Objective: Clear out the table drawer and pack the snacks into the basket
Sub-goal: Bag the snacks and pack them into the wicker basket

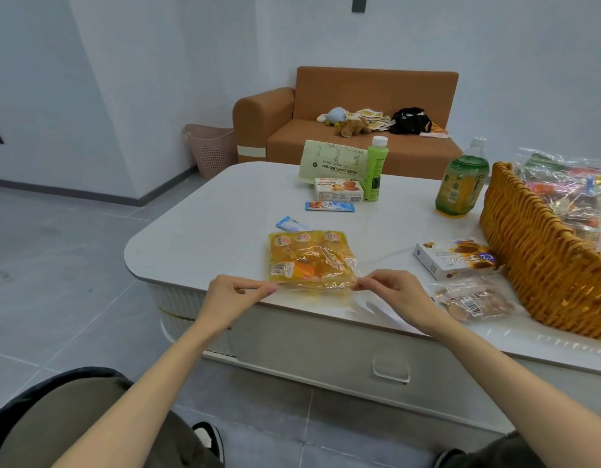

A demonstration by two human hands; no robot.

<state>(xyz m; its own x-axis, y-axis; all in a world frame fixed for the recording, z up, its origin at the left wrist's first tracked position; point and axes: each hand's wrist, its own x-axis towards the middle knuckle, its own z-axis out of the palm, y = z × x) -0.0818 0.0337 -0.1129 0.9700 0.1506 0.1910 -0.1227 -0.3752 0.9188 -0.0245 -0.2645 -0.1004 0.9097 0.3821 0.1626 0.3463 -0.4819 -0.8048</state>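
Filling the right end of the white table (208,211), a woven wicker basket (542,265) holds crinkled clear bags of sweets (569,190) that rise above its rim. Below and left of the basket, under the tabletop, the drawer front (326,349) sits flush, its clear handle (391,369) untouched. Well left of the basket, near the table's front edge, a yellow bag of jelly cups (309,258) lies flat with its barcode up. The left hand (231,292) pinches the bag's near left corner between thumb and fingertips, and the right hand (393,288), the one nearer the basket, pinches the near right corner the same way. Just left of the basket's far corner stands a squat tea bottle (461,184). Farther left a slim green bottle (376,170) stands upright beside a pale green pouch (329,160) and a cookie box (338,190). Just beside the basket's left wall lies a white box of chocolate snacks (454,258), with a clear pack of brown biscuits (471,298) in front of it. Smallest, well left of the basket, are a blue-wrapped bar (329,206) and a blue sachet (290,224).
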